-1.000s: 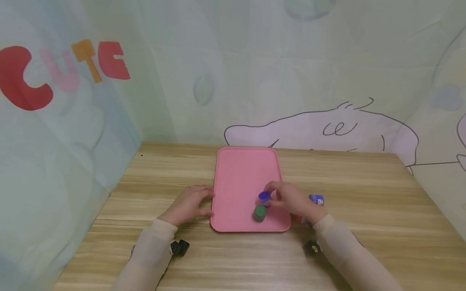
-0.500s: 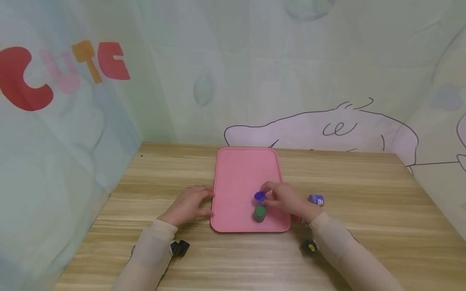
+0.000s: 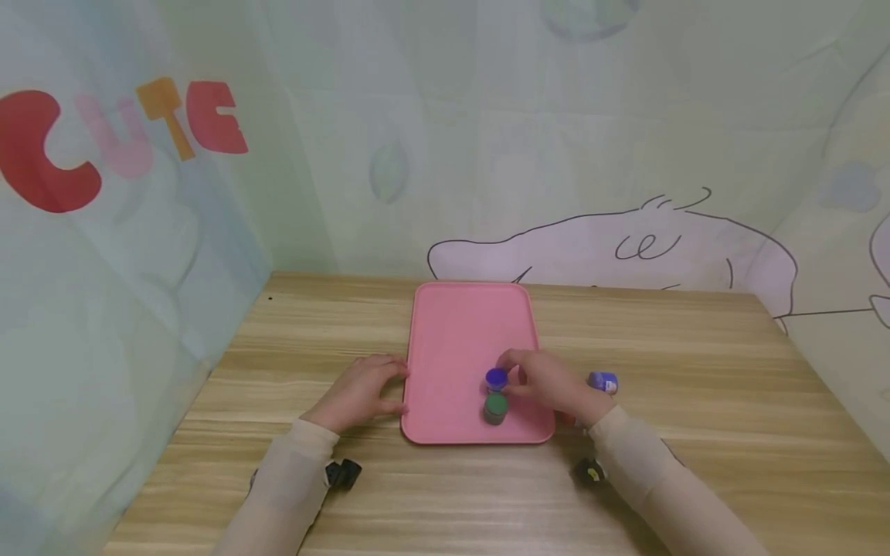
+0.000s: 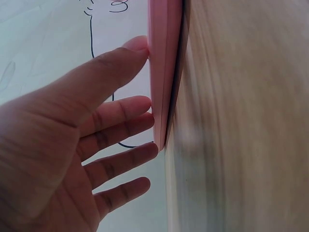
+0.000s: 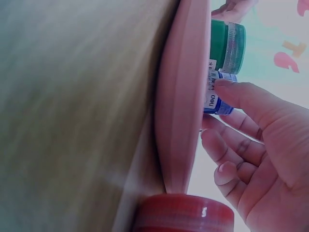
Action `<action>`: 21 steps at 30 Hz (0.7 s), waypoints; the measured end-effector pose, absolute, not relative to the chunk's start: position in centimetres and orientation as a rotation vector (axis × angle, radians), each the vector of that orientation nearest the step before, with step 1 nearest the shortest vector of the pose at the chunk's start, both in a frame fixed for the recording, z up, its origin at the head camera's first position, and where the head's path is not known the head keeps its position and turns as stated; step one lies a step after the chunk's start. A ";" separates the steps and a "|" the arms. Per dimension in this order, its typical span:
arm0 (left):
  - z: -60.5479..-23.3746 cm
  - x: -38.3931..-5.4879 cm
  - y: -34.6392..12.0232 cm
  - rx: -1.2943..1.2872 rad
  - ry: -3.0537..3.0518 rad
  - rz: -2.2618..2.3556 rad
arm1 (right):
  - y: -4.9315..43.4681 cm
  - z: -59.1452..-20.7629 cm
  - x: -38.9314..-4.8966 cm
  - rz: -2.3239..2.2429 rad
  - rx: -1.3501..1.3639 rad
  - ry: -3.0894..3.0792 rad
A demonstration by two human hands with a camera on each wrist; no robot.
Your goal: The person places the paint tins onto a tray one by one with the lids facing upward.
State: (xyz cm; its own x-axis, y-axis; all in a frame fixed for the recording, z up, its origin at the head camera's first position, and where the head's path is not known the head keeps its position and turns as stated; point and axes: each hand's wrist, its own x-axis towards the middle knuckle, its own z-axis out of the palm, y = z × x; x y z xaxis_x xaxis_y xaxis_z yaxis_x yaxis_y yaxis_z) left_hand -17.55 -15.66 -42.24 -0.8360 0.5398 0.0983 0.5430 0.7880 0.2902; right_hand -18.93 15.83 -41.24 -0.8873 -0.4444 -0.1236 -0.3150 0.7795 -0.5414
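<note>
A pink tray [image 3: 462,332] lies on the wooden table. My left hand [image 3: 361,390] rests at its left edge, thumb and fingertips touching the rim with the fingers spread and fairly straight, as the left wrist view [image 4: 96,130] also has it. On the tray's near right part stand a green-lidded jar [image 3: 496,408] and, just behind it, a small blue jar [image 3: 497,379] with a white label. My right hand [image 3: 549,378] pinches the blue jar between thumb and fingers. In the right wrist view the green jar [image 5: 227,46] and blue jar [image 5: 215,94] stand side by side, seemingly touching.
Right of the tray, another blue jar [image 3: 603,382] lies on its side on the table. A red jar [image 5: 183,215] is beside the tray, mostly hidden under my right wrist in the head view. A printed cloth [image 3: 480,170] hangs behind the table.
My right hand has carried the blue jar a little to the left, right behind the green one, and set it there. Over the last half second it has barely moved. The left hand stays put.
</note>
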 end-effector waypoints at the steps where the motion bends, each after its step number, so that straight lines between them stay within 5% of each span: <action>1: -42.3 -17.6 -15.7 -0.898 -2.960 -0.483 | 15.8 -41.2 -18.9 -0.765 -0.589 2.727; 21: -42.4 -17.5 -15.6 -0.913 -2.953 -0.482 | 15.9 -41.1 -18.3 -0.730 -0.625 2.745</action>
